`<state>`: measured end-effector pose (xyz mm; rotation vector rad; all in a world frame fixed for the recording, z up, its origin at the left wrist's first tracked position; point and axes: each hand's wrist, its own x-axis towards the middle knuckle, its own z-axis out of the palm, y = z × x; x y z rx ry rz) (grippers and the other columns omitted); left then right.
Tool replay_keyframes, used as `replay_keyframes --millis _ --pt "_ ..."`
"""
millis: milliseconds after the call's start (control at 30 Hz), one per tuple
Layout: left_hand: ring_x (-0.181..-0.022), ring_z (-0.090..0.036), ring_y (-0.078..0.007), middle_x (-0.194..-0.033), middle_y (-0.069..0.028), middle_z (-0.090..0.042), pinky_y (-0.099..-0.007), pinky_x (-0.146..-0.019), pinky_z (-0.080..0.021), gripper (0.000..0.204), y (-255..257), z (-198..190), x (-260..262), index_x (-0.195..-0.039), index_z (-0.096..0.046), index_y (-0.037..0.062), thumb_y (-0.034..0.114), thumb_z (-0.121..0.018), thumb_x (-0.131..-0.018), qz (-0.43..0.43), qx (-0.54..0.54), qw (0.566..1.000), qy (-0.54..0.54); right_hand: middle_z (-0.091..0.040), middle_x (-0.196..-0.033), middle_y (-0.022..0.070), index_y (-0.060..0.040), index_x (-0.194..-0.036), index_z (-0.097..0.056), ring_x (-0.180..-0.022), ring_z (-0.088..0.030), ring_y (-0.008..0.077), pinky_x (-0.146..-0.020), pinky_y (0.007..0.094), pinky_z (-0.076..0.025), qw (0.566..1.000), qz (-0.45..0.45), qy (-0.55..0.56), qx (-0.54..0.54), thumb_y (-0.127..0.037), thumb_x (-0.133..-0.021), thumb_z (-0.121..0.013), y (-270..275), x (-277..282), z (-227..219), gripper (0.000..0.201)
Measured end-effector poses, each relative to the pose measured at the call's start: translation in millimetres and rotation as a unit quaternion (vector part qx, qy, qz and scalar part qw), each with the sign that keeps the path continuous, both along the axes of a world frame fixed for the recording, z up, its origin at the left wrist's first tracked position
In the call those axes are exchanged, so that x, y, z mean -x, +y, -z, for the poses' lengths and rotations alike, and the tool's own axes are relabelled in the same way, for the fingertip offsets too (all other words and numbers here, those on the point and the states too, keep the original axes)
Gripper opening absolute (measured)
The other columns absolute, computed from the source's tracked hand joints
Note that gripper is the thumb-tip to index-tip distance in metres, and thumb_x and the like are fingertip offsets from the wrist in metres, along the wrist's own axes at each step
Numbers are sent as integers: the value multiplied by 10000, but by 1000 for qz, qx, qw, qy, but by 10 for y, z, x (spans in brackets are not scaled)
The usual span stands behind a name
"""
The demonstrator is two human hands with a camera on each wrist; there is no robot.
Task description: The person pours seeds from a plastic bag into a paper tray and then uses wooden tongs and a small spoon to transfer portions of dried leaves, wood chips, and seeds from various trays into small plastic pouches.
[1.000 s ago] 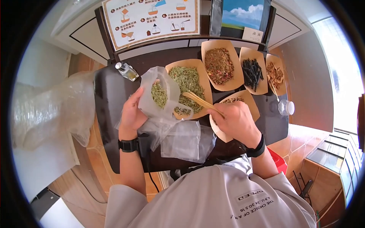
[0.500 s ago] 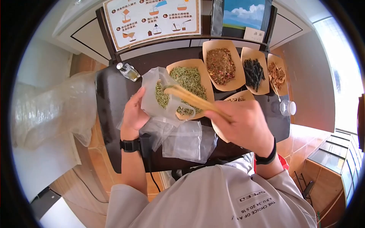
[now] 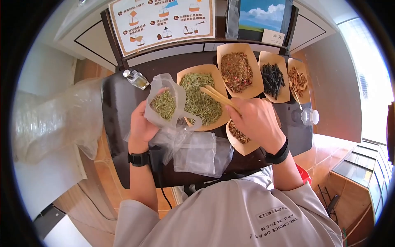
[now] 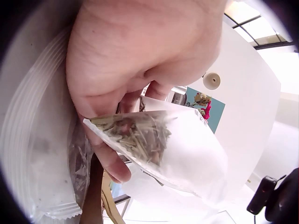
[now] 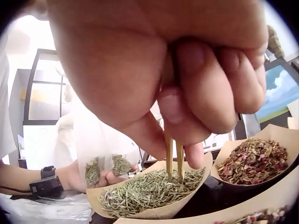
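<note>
My left hand (image 3: 142, 125) holds a translucent pouch (image 3: 180, 99), its mouth spread and dried green herb (image 3: 164, 105) inside. In the left wrist view the same herb shows through the wall of the pouch, with fingers curled behind it. Wooden tongs (image 3: 218, 96) are pinched in my right hand (image 3: 257, 123). Their tips reach into the dried green stalks (image 5: 145, 189) heaped in a paper tray (image 3: 221, 82), just right of the pouch. Seen from the right wrist, both prongs stand close together, with their ends in the stalks.
Paper trays hold reddish petal mix (image 3: 236, 72), dark sticks (image 3: 273, 80), brown chips (image 3: 297, 82) and small brown bits (image 3: 238, 133). A glass bottle (image 3: 136, 79) stands at back left, a clear jar (image 3: 309, 116) at right. Flat clear bags (image 3: 195, 152) lie near the front.
The tongs swung left over the pouch mouth half a second ago, then came back to the green stalks. The pouch has shifted slightly left, and its mouth faces up more.
</note>
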<state>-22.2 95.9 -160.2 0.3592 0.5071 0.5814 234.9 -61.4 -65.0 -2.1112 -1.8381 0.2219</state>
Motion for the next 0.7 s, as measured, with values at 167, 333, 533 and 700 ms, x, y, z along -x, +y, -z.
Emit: replay_keyframes --millis 167,333,533,700 --pt "-1075 -628 -309 -1280 -168 -583 -514 -842 -564 555 -2 -35 -19 -1449 -409 -34 309 -362 -1015 1 2 1000 5 -587 -589 166 -37 -728 -671 -579 -595 378 -526 442 -474 995 -28 87 28 -194 -864 -677 -147 -145 -198 207" --pt "-1274 -535 -274 -1426 -142 -518 -431 -1089 -421 495 56 77 45 -1435 -440 -32 236 -331 -1034 78 -44 991 -99 -591 -596 172 -28 -728 -671 -580 -591 386 -538 459 -474 997 52 46 31 -184 -883 -656 -240 -174 -186 221" --pt "-1270 -542 -252 -1413 -139 -535 -404 -1086 -424 498 40 54 32 -1413 -464 -47 267 -367 -1039 92 -56 991 -79 -538 -602 206 23 -852 -701 -542 -526 377 -525 407 -435 970 11 225 94 -179 -931 -638 -235 -116 -26 227" --pt "-1101 -642 -285 -1297 -170 -596 -457 -882 -567 533 -3 13 -5 -1420 -438 -54 296 -382 -1022 47 -36 998 6 -520 -572 194 36 -795 -678 -515 -486 377 -505 407 -409 969 5 231 89 -188 -932 -642 -198 -28 51 265"
